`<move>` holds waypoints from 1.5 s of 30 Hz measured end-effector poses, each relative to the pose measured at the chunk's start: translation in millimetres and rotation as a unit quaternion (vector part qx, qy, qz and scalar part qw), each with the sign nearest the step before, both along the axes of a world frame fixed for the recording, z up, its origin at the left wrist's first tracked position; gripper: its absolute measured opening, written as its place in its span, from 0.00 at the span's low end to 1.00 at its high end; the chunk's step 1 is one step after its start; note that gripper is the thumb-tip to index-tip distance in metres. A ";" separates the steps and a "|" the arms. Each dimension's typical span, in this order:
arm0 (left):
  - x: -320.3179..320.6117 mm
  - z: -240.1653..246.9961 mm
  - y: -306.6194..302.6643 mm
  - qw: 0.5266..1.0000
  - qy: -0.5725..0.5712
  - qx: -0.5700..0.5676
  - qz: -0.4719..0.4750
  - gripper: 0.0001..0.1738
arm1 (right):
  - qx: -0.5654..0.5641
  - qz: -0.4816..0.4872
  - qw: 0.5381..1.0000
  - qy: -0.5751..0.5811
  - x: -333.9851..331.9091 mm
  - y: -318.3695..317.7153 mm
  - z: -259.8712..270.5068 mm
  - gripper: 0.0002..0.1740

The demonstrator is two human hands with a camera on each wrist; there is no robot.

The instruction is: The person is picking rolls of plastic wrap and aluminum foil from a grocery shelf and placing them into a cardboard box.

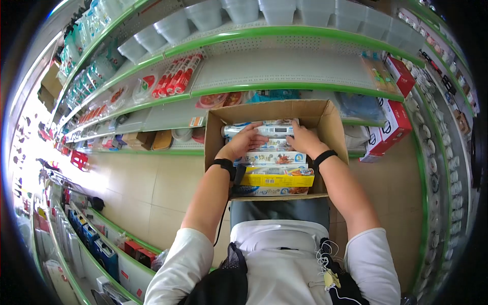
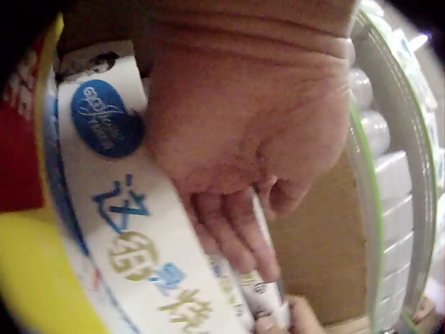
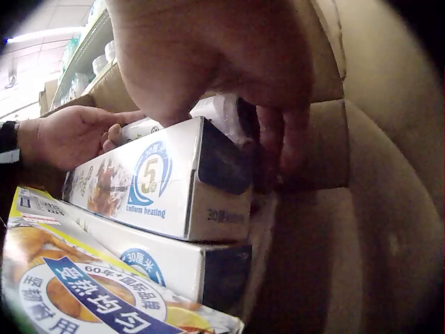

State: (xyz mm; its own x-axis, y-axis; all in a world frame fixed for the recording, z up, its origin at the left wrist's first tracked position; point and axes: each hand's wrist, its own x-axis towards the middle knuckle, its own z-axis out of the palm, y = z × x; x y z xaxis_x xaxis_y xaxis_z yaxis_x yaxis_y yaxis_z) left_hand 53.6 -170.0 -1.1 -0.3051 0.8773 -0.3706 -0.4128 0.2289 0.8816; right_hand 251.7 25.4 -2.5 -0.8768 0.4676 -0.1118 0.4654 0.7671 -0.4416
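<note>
An open cardboard box (image 1: 216, 114) holds several long cartons lying side by side. At its far end lies a shiny, plastic-wrapped white roll (image 1: 274, 130). My right hand (image 1: 306, 140) grips the right end of this roll, its thumb on the near side and its fingers reaching down past the end in the right wrist view. My left hand (image 1: 244, 142) lies over the left part, fairly straight fingers (image 2: 240, 236) touching the roll. Nearer me are a white printed carton (image 3: 156, 181), a yellow carton (image 1: 277, 179) and another white carton (image 1: 272, 191).
Green-edged shelves (image 1: 284, 89) stand right behind the box, with clear plastic tubs (image 1: 244, 11) on top and red-wrapped rolls (image 1: 178, 76) to the left. Red boxes (image 1: 391, 129) stick out at the right. Tiled floor (image 1: 152, 188) shows on the left, with another shelf (image 1: 101, 249) beyond.
</note>
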 end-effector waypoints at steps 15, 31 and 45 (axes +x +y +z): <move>2.7 17.5 11.9 0.999 0.029 -0.041 -0.014 0.26 | -0.026 -0.003 1.000 0.003 -2.0 11.9 9.3 0.43; 3.3 -2.8 2.6 0.999 0.040 -0.023 0.023 0.25 | 0.004 0.010 0.999 0.047 -5.5 0.7 -6.3 0.42; 6.9 -0.9 8.8 0.991 0.130 -0.021 -0.021 0.25 | 0.002 0.011 1.000 -0.011 -9.2 12.2 -2.8 0.43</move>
